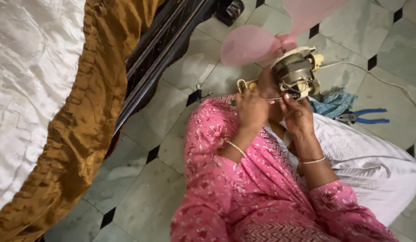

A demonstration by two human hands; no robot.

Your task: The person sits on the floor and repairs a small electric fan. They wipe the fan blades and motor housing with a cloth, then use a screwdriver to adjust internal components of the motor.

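Left hand (252,110) is curled into a loose fist, fingers closed round the handle end of a thin screwdriver (274,99) whose metal shaft runs across to the right. Right hand (296,115) is up beside it, fingertips pinched on that same shaft, just where it meets the fan motor (295,71). Both wrists wear a thin bangle. The motor sits just above the hands, a bare metal housing with wires and cream plastic fittings showing, propped over the person's lap. Pink fan blades (250,45) spread out behind it, one round blade to the left, another reaching up to the top edge. A white cord (378,76) trails away from the motor across the floor. To the right, near the motor, lies a crumpled blue cloth (335,104), and just beside that a pair of blue-handled pliers (364,117) on the tiled floor (140,201). The person sits on those pale tiles in a pink patterned top and white trousers. Well off to the left, a bed (33,80) with a white sheet and a brown frill.
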